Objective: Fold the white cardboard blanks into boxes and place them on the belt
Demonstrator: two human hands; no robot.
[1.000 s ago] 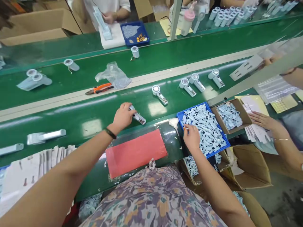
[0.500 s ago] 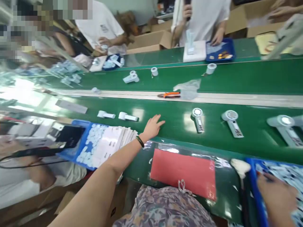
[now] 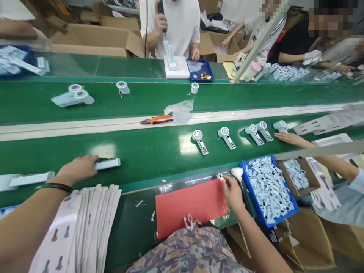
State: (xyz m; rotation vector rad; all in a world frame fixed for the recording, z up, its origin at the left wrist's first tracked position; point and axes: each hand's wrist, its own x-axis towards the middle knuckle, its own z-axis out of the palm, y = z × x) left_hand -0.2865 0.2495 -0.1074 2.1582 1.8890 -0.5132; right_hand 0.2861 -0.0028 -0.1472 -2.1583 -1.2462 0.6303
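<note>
My left hand point(image 3: 79, 169) is closed over the head end of a pale handheld fan point(image 3: 109, 163) lying on the green belt. Its handle sticks out to the right of my fingers. A second handheld fan point(image 3: 34, 179) lies just left of my wrist. Above the right end of a red sheet point(image 3: 190, 204), my right hand point(image 3: 233, 194) pinches a small light-blue plastic part point(image 3: 220, 176). To the right of that hand, a blue tray point(image 3: 292, 209) holds many similar small parts. A white-headed tool point(image 3: 237, 173) lies between hand and tray.
Several handheld fans point(image 3: 200, 142) lie along the belt, where a co-worker's hand point(image 3: 290, 138) reaches one. Orange-handled pliers point(image 3: 157, 119) and a plastic bag point(image 3: 180, 112) rest on the white divider. Stacked printed white trays point(image 3: 93, 227) stand at front left. Opposite, a person holds a power screwdriver point(image 3: 161, 15).
The view has swung to the right. My left hand, formerly spread above the belt, now grips a fan. My right hand has left the blue tray with a small part.
</note>
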